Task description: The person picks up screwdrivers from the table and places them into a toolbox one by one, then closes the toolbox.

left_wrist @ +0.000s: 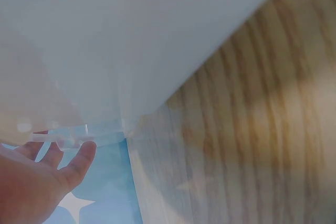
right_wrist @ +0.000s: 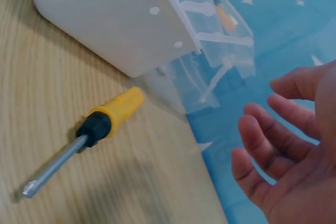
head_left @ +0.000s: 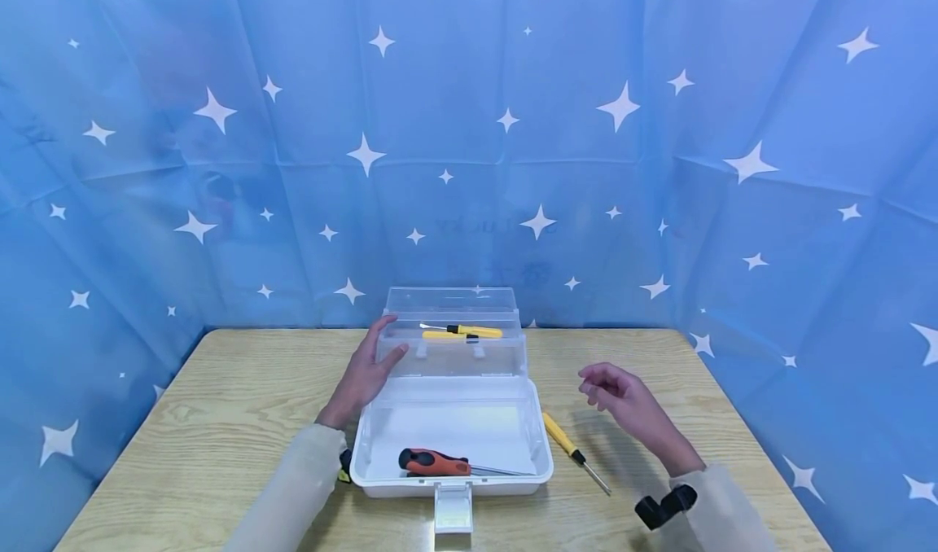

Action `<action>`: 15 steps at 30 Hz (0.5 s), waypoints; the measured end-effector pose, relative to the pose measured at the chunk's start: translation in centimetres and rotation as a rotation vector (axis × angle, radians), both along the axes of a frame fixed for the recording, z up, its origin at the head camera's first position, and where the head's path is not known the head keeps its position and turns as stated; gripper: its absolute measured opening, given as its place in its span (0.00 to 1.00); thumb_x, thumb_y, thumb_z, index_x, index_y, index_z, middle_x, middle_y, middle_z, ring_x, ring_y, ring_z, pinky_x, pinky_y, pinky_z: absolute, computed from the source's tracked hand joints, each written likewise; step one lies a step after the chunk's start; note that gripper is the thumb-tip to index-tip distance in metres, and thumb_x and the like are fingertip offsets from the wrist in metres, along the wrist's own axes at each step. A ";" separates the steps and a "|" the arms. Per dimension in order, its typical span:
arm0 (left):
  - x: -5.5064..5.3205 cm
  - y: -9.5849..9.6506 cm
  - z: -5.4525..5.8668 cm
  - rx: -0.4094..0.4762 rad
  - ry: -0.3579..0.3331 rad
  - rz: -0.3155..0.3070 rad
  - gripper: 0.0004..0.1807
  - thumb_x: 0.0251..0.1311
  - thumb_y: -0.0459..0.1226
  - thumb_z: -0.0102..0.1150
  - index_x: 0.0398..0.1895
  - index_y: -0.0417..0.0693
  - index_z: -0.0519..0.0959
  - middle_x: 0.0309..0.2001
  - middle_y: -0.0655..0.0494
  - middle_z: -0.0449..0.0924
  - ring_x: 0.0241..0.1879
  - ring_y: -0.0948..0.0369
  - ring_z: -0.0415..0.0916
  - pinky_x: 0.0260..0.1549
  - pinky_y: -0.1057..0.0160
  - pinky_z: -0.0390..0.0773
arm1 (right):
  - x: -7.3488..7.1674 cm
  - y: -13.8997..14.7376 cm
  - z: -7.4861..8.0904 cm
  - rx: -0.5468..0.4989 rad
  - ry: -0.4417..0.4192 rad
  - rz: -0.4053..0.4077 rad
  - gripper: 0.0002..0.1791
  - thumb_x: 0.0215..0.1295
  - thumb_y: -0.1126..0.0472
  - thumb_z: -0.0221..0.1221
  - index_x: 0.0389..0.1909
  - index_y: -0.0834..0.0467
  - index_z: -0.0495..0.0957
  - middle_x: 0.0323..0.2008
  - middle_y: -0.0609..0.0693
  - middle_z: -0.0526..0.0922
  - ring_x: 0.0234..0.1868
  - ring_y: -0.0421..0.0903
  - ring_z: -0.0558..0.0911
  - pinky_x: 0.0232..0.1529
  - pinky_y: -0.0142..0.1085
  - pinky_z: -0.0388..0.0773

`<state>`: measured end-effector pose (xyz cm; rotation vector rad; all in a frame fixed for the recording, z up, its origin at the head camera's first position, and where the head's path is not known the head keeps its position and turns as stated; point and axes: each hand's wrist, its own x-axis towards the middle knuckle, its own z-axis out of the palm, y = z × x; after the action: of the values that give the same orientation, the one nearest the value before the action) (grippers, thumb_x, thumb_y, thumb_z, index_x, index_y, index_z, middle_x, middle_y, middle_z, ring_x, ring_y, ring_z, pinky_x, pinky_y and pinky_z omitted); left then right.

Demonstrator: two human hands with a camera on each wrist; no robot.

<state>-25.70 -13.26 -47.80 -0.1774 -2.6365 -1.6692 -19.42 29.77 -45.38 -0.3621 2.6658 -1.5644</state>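
A white toolbox (head_left: pixel 454 422) stands with its clear lid (head_left: pixel 450 300) swung back. My left hand (head_left: pixel 362 381) grips the lid's left edge, thumb in front; in the left wrist view the fingers (left_wrist: pixel 77 163) lie around that clear edge. Two yellow-and-black screwdrivers (head_left: pixel 484 332) lie in the lid's compartment. Inside the box, near its front wall, is a red-and-black screwdriver (head_left: pixel 440 463). Another yellow screwdriver (right_wrist: pixel 122 107) rests on the table right of the box. My right hand (head_left: pixel 630 405) hovers beyond it, fingers loosely bent, holding nothing.
The box's white latch (head_left: pixel 453 510) hangs down in front. A small black-and-yellow item (head_left: pixel 345 464), partly hidden by the left sleeve, is at the box's left side. A blue curtain (head_left: pixel 469 169) with white stars surrounds the wooden table (head_left: pixel 242 405).
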 end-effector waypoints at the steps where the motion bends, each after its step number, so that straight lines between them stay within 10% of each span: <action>1: 0.0 0.0 0.0 0.000 -0.001 -0.001 0.33 0.70 0.57 0.51 0.75 0.73 0.54 0.80 0.56 0.45 0.77 0.45 0.46 0.66 0.31 0.56 | 0.1 0.0 -0.1 -0.001 -0.003 0.005 0.12 0.74 0.62 0.54 0.53 0.62 0.75 0.42 0.61 0.80 0.38 0.54 0.80 0.36 0.38 0.82; 15: 0.1 0.0 0.3 -0.004 -0.001 0.000 0.33 0.70 0.58 0.50 0.75 0.74 0.53 0.80 0.56 0.45 0.78 0.46 0.44 0.68 0.31 0.53 | 0.7 -0.2 -1.6 -0.072 -0.103 0.051 0.17 0.73 0.65 0.53 0.57 0.70 0.71 0.46 0.67 0.80 0.40 0.52 0.81 0.38 0.40 0.82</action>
<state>-25.58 -13.21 -47.54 -0.1767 -2.6406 -1.6639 -18.69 29.62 -46.95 -0.3392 2.5088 -1.6215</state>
